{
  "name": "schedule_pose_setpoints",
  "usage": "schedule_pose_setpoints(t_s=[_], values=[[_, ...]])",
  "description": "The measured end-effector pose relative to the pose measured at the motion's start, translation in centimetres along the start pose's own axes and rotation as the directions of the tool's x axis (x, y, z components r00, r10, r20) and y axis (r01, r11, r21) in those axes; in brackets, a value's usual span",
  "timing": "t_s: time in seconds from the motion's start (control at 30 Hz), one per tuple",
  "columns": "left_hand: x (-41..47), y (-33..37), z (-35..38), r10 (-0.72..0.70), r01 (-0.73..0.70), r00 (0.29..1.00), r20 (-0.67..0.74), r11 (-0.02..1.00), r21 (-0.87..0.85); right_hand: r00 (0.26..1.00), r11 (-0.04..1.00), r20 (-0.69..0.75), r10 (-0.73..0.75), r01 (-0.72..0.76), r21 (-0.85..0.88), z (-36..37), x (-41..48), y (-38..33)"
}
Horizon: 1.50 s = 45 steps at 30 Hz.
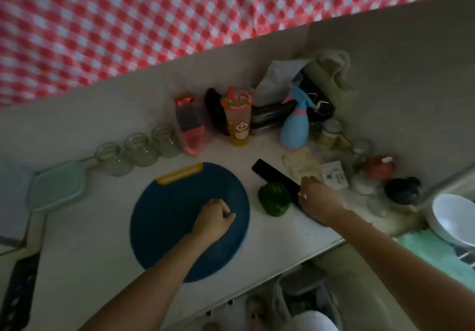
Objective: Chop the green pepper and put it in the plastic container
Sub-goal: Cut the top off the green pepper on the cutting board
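A whole green pepper (274, 198) lies on the white counter just right of the round blue cutting board (164, 202). A long black knife (272, 174) lies diagonally behind the pepper. My right hand (317, 202) is on the knife's near end with its fingers curled over it. My left hand (214, 221) rests on the right part of the board, fingers curled in and holding nothing that I can see. The pale green plastic container (56, 188) with its lid on sits at the counter's left end.
Three glass jars (138, 148), a pink bottle (191, 127), an orange cup (237, 117) and a blue spray bottle (294, 127) line the back wall. Jars and small items crowd the right corner. A white bowl (452, 217) sits at far right. The counter edge (282, 266) runs diagonally in front.
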<state>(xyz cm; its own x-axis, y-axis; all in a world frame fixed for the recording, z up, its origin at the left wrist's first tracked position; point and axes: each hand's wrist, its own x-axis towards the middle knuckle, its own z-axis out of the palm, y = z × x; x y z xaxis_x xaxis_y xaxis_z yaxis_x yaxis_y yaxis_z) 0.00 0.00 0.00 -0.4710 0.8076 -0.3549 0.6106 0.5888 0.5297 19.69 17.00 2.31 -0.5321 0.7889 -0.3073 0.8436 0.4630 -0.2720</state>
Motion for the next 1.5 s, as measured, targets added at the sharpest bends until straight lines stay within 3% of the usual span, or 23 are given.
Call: schedule_pose_setpoints(t_s=[0.13, 0.3, 0.57, 0.73, 0.93, 1.2, 1.33, 1.5], values=[[1.8, 2.6, 0.3, -0.050, 0.053, 0.998, 0.032, 0.989, -0.141, 1.000, 1.000, 0.030, -0.002, 0.003, -0.022, 1.2, 0.2, 0.7], [3.5, 6.3, 0.9, -0.147, 0.229, 0.961, 0.232, 0.895, -0.383, 0.998, 0.999, 0.055, -0.011, 0.013, -0.032, 1.9, 0.3, 1.2], [5.2, 8.1, 2.3, -0.182, 0.266, 0.937, 0.299, 0.925, -0.271, 0.995, 1.000, 0.093, -0.022, 0.022, 0.004, 1.9, 0.7, 2.2], [5.4, 8.5, 3.4, -0.177, 0.286, 0.937, 0.303, 0.886, -0.365, 0.996, 0.999, 0.081, -0.035, 0.033, 0.033, 2.1, 0.8, 2.3], [3.8, 7.5, -0.2, -0.057, 0.151, 0.970, 0.236, 0.904, -0.399, 0.996, 0.999, 0.083, -0.042, 0.040, 0.024, 2.0, 1.2, 1.6], [0.6, 1.2, -6.6, 0.011, 0.005, 0.972, 0.233, 0.998, -0.067, 0.995, 0.997, 0.082, -0.062, 0.059, 0.046, 2.3, 1.8, -0.6], [-0.7, -1.1, -7.6, -0.003, -0.026, 0.954, 0.301, 0.995, 0.092, 0.993, 0.985, 0.096, -0.073, 0.057, 0.161, 2.0, 1.4, -0.4], [-1.0, -1.4, -8.2, 0.016, -0.131, 0.942, 0.334, 0.937, 0.324, 0.997, 0.992, 0.050, -0.057, 0.051, 0.120, 2.5, 0.6, -1.2]])
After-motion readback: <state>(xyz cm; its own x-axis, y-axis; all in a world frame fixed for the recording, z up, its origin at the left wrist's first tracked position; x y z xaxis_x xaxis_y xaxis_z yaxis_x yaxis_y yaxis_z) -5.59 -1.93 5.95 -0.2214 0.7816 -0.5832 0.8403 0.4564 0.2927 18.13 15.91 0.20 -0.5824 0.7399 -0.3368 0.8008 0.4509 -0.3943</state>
